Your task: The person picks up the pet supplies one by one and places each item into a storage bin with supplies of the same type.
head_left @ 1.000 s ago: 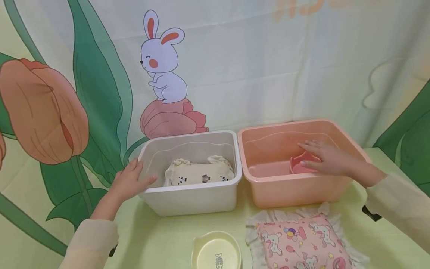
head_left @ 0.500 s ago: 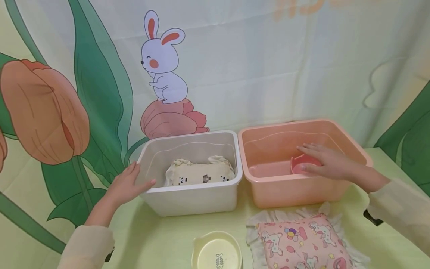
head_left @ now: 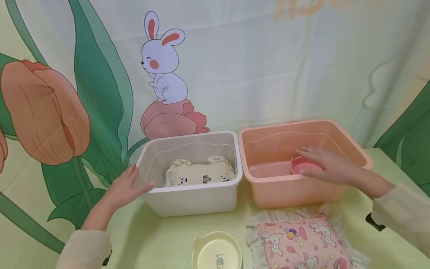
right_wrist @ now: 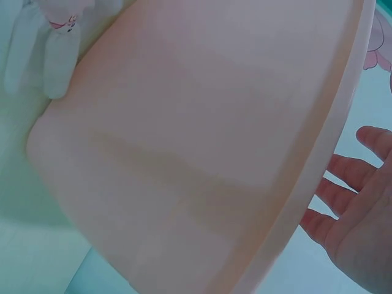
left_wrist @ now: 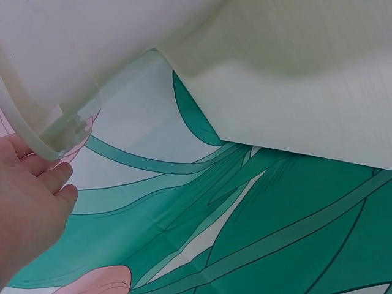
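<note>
At the near left corner of the white bin [head_left: 191,203] my left hand [head_left: 125,188] touches the rim, fingers extended along it and thumb apart. The left wrist view shows the fingers [left_wrist: 52,177] right at the rim's corner. Inside that bin lies a cream ruffled pillow [head_left: 198,173] with small animal prints. My right hand [head_left: 330,166] is spread above the near rim of the pink bin [head_left: 292,194] and holds nothing. Partly behind its fingers, a pink bowl [head_left: 304,165] sits inside the bin. The right wrist view shows these fingers [right_wrist: 346,168] loosely spread beside the rim.
In front of the bins, a pale yellow bowl [head_left: 218,250] with a rabbit print stands on the light green table [head_left: 161,239]. To its right lies a pink unicorn-print pillow [head_left: 300,243] with a white frill. Behind the bins hangs a printed cloth [head_left: 255,67].
My left hand has slid slightly left and down along the white bin's corner. The right hand has shifted slightly, its wrist lower and farther right. Bins, bowls and pillows stay put.
</note>
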A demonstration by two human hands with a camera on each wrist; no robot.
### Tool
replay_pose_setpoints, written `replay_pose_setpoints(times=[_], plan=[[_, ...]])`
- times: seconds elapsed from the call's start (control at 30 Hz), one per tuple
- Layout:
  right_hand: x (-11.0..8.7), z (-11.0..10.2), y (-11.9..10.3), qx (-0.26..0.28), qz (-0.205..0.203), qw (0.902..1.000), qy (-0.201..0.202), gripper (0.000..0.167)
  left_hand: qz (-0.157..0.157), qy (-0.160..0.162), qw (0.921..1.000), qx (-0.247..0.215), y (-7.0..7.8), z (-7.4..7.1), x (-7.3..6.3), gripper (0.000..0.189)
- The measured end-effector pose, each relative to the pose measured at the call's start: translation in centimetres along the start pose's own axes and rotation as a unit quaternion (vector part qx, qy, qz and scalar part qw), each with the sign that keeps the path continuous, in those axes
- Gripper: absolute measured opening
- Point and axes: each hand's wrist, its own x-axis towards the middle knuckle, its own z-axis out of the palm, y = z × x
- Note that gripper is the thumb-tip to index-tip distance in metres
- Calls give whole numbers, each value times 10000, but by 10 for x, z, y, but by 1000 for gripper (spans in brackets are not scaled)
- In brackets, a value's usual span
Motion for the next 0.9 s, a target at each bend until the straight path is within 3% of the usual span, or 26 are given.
replay_pose_setpoints(times=[0.67, 0.9], plan=[[-6, 3, -14, -40, -247, 9997, 32, 68, -17, 68, 9997, 247, -5, 5, -3, 93], [-10, 5, -21, 30, -433, 9991, -3, 64, 160, 269, 9985, 456, -5, 4, -5, 90]])
